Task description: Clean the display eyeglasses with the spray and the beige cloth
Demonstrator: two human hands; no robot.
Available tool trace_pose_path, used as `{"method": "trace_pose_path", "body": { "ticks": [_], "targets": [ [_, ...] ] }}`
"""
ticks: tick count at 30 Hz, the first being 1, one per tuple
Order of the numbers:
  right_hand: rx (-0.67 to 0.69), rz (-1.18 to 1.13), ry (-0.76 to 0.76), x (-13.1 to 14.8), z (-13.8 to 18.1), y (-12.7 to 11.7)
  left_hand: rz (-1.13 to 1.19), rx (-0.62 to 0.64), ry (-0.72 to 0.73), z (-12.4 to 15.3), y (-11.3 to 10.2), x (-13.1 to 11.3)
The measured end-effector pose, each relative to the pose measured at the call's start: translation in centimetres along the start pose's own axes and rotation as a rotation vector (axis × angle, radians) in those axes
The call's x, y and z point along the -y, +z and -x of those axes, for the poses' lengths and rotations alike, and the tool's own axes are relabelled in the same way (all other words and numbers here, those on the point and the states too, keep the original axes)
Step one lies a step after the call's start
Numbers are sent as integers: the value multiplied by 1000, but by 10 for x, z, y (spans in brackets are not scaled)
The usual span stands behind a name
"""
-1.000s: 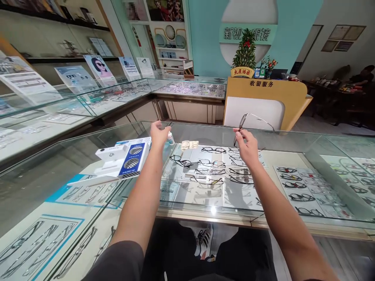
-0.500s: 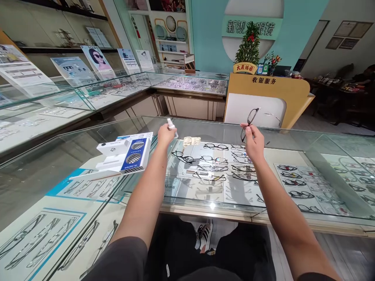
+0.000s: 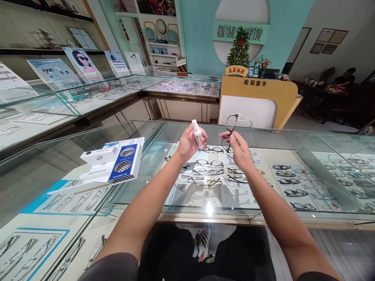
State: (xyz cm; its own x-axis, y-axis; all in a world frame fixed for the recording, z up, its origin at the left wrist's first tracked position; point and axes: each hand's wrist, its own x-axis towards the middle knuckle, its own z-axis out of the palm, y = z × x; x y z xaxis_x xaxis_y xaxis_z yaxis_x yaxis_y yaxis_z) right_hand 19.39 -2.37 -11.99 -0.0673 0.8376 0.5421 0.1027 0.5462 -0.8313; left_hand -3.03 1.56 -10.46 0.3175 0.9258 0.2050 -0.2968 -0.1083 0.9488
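Note:
In my left hand (image 3: 188, 146) is a small white spray bottle (image 3: 197, 134), held upright with its nozzle on top and printing on its side. My right hand (image 3: 239, 150) pinches a pair of dark-rimmed eyeglasses (image 3: 231, 123) by the front, turned so one lens stands above the other. A thin temple of the eyeglasses points out to the right. Bottle and eyeglasses are apart, both over the glass display counter (image 3: 199, 212). Beneath them, inside the counter, lie several eyeglass frames (image 3: 208, 171), partly covered by my hands.
An opened blue and white box (image 3: 123, 164) stands on the glass to the left. More frames (image 3: 295, 192) lie in the case at right. Across the aisle is a yellow cashier desk (image 3: 290, 91) with a plant (image 3: 238, 48). A person (image 3: 347, 78) sits at the far right.
My left hand has lifted the spray bottle from the counter and brought it right, nearer the eyeglasses. My right hand has moved slightly left with the eyeglasses, which have turned. The view has shifted slightly.

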Motion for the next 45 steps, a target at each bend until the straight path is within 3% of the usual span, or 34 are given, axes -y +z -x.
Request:
{"method": "trace_pose_path", "body": {
  "ticks": [6, 10, 19, 30, 39, 45],
  "targets": [
    [89, -57, 50, -1, 4, 8, 235, 123, -89, 0, -3, 0],
    [119, -76, 59, -3, 6, 11, 238, 149, -116, -2, -3, 1],
    [220, -135, 88, -2, 9, 17, -203, -94, 86, -4, 6, 26],
    [296, -203, 103, -2, 11, 22, -335, -140, 37, -1, 13, 28],
    [288, -221, 106, -3, 12, 23, -333, -131, 82, 0, 13, 29],
    [102, -325, 167, -12, 1, 14, -410, -98, 99, 0, 14, 31]
  ]
}}
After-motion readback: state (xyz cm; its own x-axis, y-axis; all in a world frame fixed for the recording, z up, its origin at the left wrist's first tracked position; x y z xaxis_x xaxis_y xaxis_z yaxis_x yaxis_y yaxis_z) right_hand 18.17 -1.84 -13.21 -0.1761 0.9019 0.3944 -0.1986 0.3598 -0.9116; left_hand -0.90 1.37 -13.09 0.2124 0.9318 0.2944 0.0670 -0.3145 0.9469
